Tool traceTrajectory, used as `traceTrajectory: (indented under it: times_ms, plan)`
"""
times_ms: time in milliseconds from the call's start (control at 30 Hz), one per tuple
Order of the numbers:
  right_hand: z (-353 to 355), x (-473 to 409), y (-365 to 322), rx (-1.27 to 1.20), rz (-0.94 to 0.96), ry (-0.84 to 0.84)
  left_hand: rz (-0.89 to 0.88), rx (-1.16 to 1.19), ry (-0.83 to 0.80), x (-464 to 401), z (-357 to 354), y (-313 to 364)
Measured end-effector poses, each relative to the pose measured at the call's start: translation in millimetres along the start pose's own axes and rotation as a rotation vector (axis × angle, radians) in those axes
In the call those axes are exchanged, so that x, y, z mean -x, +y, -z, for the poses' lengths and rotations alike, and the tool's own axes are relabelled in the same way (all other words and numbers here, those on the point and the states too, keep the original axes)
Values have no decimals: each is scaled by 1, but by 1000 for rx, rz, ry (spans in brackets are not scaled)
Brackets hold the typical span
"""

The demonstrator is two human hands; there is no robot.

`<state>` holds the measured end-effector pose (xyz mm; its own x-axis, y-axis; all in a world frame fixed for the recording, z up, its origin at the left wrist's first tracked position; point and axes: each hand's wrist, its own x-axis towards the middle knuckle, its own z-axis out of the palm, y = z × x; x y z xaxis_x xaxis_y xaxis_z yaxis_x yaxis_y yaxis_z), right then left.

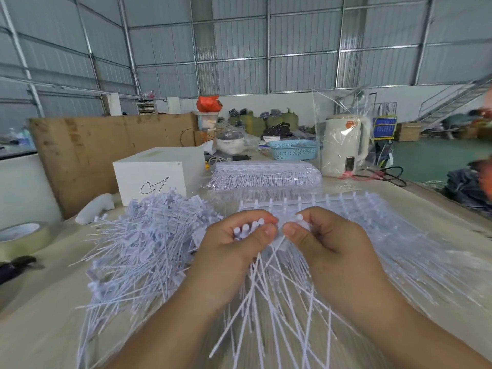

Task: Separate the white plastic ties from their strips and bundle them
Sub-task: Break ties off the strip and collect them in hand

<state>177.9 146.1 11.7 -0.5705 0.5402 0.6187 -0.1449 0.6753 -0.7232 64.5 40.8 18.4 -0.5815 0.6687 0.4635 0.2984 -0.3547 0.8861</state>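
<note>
Both hands meet at the centre of the view over the tabletop (40, 328): the left hand (234, 251) has its fingers curled round a small bundle of ties (246, 230), their round heads poking up between thumb and forefinger, while the right hand (327, 243) pinches a single tie (299, 218) between thumb and fingers, just beside the left thumb. The tails of the held ties fan down toward 6 o'clock between the forearms. At 9 o'clock lies a big loose pile (143, 251) of separated ties; at 3 o'clock a strip (372, 222) of ties not yet separated spreads flat, its row of heads running along 1 o'clock. Beyond it, at 12 o'clock, sits a wrapped stack (266, 175) of strips — with a white box (157, 171) to its left, a blue basket (294, 150) behind and a kettle (343, 145) at 1 o'clock. A tape roll (22, 239) rests at the far 9 o'clock edge
</note>
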Motion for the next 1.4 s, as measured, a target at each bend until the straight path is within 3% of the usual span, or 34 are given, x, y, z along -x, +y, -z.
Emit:
traceTrajectory:
  times_ms: [167,300,400,600,800,933,1167,1400]
  plan:
    - [27,-15,0,113,-25,233,32,31,146,-3,8,3]
    - [34,-15,-3,-113,-52,-85,43,-30,18,-3,9,3]
    - [23,-9,1,-131,-20,-341,37,-16,-141,0,8,2]
    - [20,-6,6,-228,-94,-495,95,60,-440,0,18,8]
    - [17,-4,-1,-267,-84,-615,137,-46,-589,-1,28,11]
    - [15,-3,1,-186,-93,-590,154,-99,-534,-3,26,6]
    - [13,-3,5,-151,-109,-543,177,9,-549,-1,23,5]
    - [10,-1,9,-133,-181,-629,205,-222,-691,-3,31,8]
